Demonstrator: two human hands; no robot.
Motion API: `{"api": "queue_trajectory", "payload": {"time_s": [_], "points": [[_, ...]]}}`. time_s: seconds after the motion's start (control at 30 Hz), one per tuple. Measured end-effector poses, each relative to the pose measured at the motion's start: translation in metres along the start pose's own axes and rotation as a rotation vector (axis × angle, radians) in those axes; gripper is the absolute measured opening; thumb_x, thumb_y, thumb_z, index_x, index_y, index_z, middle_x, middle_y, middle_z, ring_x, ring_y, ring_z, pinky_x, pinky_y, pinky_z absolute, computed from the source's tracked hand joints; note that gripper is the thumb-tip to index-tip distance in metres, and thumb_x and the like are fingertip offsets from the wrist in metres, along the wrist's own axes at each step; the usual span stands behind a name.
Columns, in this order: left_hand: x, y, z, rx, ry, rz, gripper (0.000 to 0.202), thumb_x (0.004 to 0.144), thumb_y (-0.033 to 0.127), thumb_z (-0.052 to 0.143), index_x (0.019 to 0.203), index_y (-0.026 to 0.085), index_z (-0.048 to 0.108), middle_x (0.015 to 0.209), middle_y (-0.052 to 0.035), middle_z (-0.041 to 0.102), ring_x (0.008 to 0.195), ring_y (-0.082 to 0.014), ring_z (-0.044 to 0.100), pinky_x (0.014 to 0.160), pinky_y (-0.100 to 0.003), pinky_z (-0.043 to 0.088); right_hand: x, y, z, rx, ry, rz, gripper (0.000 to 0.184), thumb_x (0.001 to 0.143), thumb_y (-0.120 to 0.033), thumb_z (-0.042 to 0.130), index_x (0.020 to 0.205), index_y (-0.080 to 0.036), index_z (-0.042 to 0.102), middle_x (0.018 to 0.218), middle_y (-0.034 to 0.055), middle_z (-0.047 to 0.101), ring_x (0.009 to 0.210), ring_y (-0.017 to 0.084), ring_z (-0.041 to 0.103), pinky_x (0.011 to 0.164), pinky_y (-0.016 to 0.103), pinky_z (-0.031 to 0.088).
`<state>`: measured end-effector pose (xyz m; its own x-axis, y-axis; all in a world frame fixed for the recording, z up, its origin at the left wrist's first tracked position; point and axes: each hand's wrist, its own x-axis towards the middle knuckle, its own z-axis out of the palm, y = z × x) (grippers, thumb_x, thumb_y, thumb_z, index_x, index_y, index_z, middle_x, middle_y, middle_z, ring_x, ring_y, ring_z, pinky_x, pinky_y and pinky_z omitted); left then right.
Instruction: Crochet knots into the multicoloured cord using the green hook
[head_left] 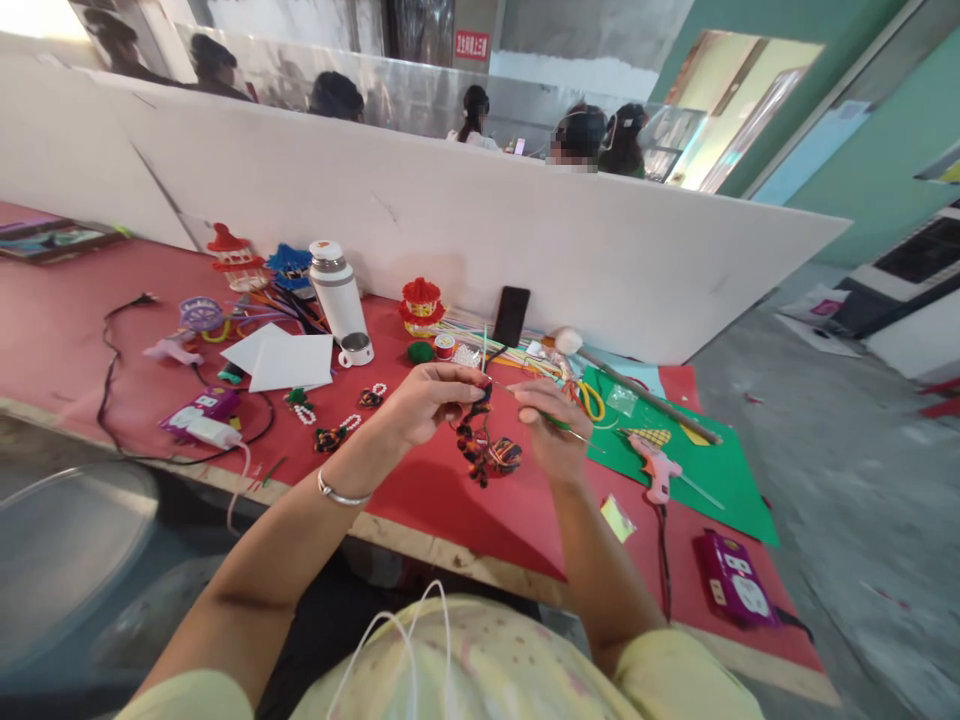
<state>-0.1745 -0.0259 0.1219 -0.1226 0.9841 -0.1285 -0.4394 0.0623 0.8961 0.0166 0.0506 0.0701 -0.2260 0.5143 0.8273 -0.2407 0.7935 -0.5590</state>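
Over the middle of the red tabletop, my left hand pinches the upper end of a dark multicoloured crocheted yarn piece, which hangs below the fingers. A ball of variegated yarn is close by on its right. My right hand is closed round a crochet hook with a green grip, its thin tip pointing left toward the work at my left fingertips. Whether a loop sits on the hook is too small to tell. Small yarn pieces with white bead strings lie left of my left forearm.
A white thermos and white cards stand or lie to the left. A pink glue gun rests on a green mat, its cord near a purple power strip. A phone leans on the white partition. Several people sit beyond.
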Motion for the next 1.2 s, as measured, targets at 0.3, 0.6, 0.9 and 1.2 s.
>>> {"api": "queue_trajectory", "payload": {"time_s": [0.3,0.6,0.9,1.2], "points": [[0.003,0.005,-0.005,0.163,-0.036,-0.032,0.023,0.056,0.018,0.09,0.078,0.016,0.085,0.066,-0.0057,0.074,0.053,-0.0105,0.06,0.046,-0.021,0.036,0.024,-0.011,-0.036,-0.083,-0.281,-0.078,0.025,0.089,-0.037,0.081,0.113,-0.04,0.082,0.105,0.0017,0.086,0.093,0.023,0.078,0.089,0.044,0.058],[-0.001,0.021,-0.004,0.361,-0.149,-0.013,0.019,0.056,0.017,0.083,0.074,0.016,0.085,0.056,-0.0033,0.068,0.048,-0.0082,0.049,0.043,-0.02,0.031,0.042,-0.02,-0.045,-0.081,-0.453,-0.135,0.021,0.09,-0.038,0.08,0.111,-0.036,0.083,0.102,0.0024,0.087,0.092,0.022,0.077,0.089,0.044,0.059],[-0.003,0.013,-0.004,0.371,-0.224,0.064,0.019,0.062,0.018,0.086,0.08,0.017,0.087,0.068,-0.006,0.076,0.057,-0.0118,0.062,0.051,-0.021,0.044,0.017,-0.01,-0.031,0.257,-0.244,0.3,0.022,0.088,-0.053,0.079,0.093,-0.033,0.086,0.09,0.0046,0.084,0.081,0.021,0.074,0.072,0.039,0.06],[-0.002,-0.017,0.012,0.357,-0.061,0.363,0.032,0.066,0.032,0.094,0.095,0.018,0.087,0.097,-0.0084,0.083,0.088,-0.0226,0.076,0.083,-0.035,0.062,-0.022,-0.002,0.017,0.236,0.225,0.515,0.023,0.085,-0.051,0.082,0.097,-0.032,0.084,0.098,0.0025,0.084,0.068,0.015,0.068,0.066,0.033,0.059]]}}
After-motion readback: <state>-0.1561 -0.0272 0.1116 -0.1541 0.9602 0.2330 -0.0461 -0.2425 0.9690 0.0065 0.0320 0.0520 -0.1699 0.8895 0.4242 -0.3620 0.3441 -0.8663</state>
